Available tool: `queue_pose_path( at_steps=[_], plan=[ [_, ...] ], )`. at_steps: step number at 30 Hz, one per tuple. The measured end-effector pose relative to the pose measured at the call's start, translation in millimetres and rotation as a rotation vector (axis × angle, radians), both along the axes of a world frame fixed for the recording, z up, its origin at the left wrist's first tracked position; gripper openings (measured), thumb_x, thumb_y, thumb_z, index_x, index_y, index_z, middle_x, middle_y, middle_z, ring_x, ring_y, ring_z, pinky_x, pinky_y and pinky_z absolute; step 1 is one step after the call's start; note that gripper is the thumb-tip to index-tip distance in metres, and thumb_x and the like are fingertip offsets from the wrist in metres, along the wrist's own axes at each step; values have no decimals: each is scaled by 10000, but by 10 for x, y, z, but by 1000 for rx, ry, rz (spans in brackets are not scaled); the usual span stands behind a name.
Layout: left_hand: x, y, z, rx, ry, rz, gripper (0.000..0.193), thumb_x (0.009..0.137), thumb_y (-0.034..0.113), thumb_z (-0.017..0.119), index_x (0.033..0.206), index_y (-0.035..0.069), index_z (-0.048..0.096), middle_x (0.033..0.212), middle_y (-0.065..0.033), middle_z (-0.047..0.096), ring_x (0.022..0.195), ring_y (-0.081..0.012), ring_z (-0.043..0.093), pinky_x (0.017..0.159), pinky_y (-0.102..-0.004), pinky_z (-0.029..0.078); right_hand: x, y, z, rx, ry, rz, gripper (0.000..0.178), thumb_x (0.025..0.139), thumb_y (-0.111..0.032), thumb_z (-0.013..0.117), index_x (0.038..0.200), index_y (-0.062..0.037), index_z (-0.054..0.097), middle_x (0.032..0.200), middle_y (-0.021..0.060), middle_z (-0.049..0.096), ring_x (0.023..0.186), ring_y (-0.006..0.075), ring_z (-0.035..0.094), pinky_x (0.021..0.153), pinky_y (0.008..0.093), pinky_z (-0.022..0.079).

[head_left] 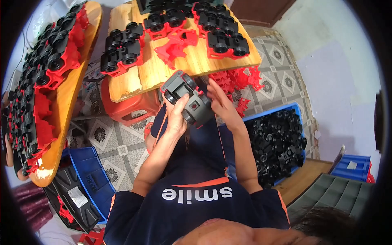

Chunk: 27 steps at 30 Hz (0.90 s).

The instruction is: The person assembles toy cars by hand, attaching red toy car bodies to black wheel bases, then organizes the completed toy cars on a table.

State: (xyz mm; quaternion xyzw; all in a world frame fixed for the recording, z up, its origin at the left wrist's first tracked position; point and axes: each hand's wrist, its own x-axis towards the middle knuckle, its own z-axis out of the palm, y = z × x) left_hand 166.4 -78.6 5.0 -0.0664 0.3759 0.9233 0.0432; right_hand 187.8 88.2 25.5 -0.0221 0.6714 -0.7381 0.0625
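My left hand grips a toy car above my lap, its grey-black underside and black wheels facing up and the thumb pressed on that underside. Just right of the car, my right hand is held with its fingers stretched out, and nothing shows in it. Beyond them, a red plastic car body lies loose on the wooden table. Around it sit rows of red toy cars with black wheels up, more of them at the right.
To the left, a wooden board carries many more wheeled cars. A blue crate of black parts stands by my right arm. Red shells lie below the table edge, and a red stool is partly under it. Blue bins stand lower left.
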Motion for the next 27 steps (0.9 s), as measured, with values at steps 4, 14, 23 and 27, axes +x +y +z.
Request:
queue_pose_path(
  at_steps=[4, 14, 23, 27],
  plan=[
    [-32, -21, -38, -109, 240, -69, 721, 883, 367, 668, 1444, 109, 297, 1372, -70, 429, 1261, -206, 431, 1048, -386, 360, 249, -158, -109, 70, 86, -211, 627, 869, -93, 687, 1433, -23, 423, 1366, 150, 507, 1261, 212, 485, 1056, 338, 377],
    [-1436, -519, -82, -1505, 702, 297, 664, 820, 222, 710, 1412, 110, 430, 1418, -226, 370, 1329, -401, 360, 1097, -479, 306, 423, 21, -51, -411, -12, -448, 365, 918, -67, 658, 1259, -2, 547, 1143, 73, 633, 1006, 155, 622, 904, 305, 513],
    [-341, -964, 270, -916, 304, 501, 351, 974, 88, 491, 1313, -3, 485, 1304, -128, 526, 1234, -205, 473, 1077, -331, 331, 47, -90, 198, -355, -32, -427, 377, 921, -123, 657, 1256, -16, 520, 1124, 89, 624, 973, 162, 649, 806, 304, 562],
    [109, -1421, 10, -811, 191, 538, 360, 1000, 148, 487, 1334, 15, 461, 1331, -114, 500, 1228, -191, 489, 1058, -329, 371, -615, -381, 190, -224, -67, -368, 301, 940, -145, 629, 1206, -21, 562, 1071, 86, 653, 901, 158, 679, 737, 310, 587]
  ],
)
